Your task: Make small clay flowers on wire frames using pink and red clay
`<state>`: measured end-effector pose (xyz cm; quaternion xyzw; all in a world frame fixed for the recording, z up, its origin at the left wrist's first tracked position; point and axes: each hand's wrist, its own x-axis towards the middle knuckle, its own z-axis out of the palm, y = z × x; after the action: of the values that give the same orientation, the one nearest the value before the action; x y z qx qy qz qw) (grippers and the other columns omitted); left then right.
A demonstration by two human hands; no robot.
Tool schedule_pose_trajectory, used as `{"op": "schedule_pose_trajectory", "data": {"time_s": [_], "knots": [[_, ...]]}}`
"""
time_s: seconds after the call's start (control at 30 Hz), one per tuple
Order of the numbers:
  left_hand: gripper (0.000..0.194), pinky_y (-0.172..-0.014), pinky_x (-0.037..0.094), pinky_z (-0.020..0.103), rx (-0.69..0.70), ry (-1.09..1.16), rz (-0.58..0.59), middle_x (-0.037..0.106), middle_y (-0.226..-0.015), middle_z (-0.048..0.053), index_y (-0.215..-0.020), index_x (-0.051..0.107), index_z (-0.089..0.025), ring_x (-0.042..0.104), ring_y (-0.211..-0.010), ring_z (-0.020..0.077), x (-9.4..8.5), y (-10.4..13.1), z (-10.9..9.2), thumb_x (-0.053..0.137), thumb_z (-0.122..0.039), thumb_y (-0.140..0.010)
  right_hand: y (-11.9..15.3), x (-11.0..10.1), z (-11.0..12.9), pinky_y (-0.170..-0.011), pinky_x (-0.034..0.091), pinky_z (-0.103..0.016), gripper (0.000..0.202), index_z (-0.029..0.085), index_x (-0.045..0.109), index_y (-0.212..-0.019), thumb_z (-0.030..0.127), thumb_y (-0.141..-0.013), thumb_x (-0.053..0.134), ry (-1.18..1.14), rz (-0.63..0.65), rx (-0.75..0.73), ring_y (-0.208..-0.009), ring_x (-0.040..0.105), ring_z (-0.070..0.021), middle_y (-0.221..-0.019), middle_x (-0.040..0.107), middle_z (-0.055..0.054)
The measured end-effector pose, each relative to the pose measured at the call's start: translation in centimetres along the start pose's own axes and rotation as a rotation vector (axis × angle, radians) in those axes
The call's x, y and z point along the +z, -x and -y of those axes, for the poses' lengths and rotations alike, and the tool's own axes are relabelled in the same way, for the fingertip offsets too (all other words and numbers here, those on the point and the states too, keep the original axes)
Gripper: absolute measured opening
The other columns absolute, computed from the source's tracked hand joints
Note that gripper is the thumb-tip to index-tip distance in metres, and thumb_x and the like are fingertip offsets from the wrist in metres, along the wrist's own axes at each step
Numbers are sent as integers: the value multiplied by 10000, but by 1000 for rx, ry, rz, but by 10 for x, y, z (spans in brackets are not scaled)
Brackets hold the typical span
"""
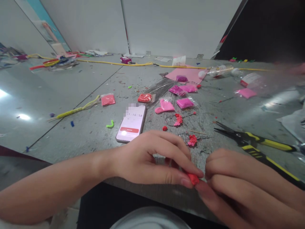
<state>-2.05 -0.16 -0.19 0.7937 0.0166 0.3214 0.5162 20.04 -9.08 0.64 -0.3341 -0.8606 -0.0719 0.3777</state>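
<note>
A small lump of red clay (193,179) is pinched between the thumb and fingertips of my left hand (158,159), low in the view right of the middle. My right hand (235,184) comes from the right with its fingers curled, one fingertip against the lump; what else it may hold is hidden. Just beyond the hands lie a red clay flower on wire (192,140), a wire ring with red and pink clay (177,120) and a red ball (165,128).
A phone showing a timer (130,124) lies beyond my left hand. Black-and-yellow pliers (256,152) lie at the right. Farther back are bags of pink clay (185,102), thin wires (162,89), a pink sheet (190,75), a plastic bottle (220,71) and a yellow cord (107,62).
</note>
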Motion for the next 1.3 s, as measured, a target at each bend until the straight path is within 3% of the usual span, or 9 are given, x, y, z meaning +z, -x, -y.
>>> {"op": "schedule_pose_trajectory", "data": {"time_s": [0.37,0.5,0.63,0.77,0.87,1.0,1.13,1.23,1.3], "knots": [[152,-760,571,222,-46,-83,12,723,-928,96,-1058,800,-109,682,-798,123,-8,0,2,731,-177,-941,2,0,-5,-608,534,-242,191,208,578,-817,101,-957,652,-121,68,56,-648,623,-102,-696,632,31],[223,-815,525,262,-105,-403,196,698,-975,109,-1134,792,-100,662,-871,148,-16,2,12,648,-206,-1000,0,0,-8,-610,541,-224,206,200,577,-791,67,-931,650,-102,8,72,-644,625,-97,-706,644,24],[228,-829,468,336,-140,-806,389,708,-959,83,-1138,812,-223,641,-896,193,-21,7,26,622,-232,-1011,-1,3,-10,-572,524,-218,197,205,574,-789,83,-926,645,-71,-29,95,-613,610,-99,-710,638,20],[251,-848,460,322,-154,-865,431,715,-987,66,-1174,795,-268,653,-922,187,-26,9,31,625,-201,-1001,-2,5,-13,-548,510,-217,194,203,581,-784,77,-916,646,-81,-37,83,-612,584,-103,-692,619,19],[318,-800,478,283,-220,-873,366,702,-1039,83,-1248,762,-236,655,-911,177,-33,7,30,571,-155,-1007,-2,5,-15,-561,505,-214,190,199,586,-791,74,-912,662,-58,-43,77,-615,581,-98,-695,627,16],[317,-866,499,328,-316,-1008,161,669,-1103,114,-1260,744,-184,638,-1007,221,-40,4,34,553,-161,-1008,-1,7,-16,-550,484,-215,179,193,589,-798,79,-908,673,-33,-61,88,-612,569,-93,-700,637,13],[275,-923,504,384,-369,-1058,146,676,-1127,141,-1233,743,-160,636,-1068,261,-38,2,44,612,-216,-997,0,11,-18,-526,450,-214,202,198,577,-780,83,-915,675,-12,-73,104,-604,572,-88,-699,650,11],[209,-888,507,359,-366,-922,57,714,-1042,120,-1086,761,-132,657,-992,222,-34,0,44,572,-168,-1003,0,14,-21,-530,445,-211,206,198,584,-777,104,-935,676,32,-93,115,-606,595,-83,-708,673,6],[185,-826,512,320,-362,-703,-46,736,-1012,104,-1067,750,-128,662,-925,186,-30,-1,40,590,-189,-999,0,16,-23,-556,464,-217,186,199,593,-795,119,-942,676,67,-90,134,-634,625,-93,-729,686,3]]}}
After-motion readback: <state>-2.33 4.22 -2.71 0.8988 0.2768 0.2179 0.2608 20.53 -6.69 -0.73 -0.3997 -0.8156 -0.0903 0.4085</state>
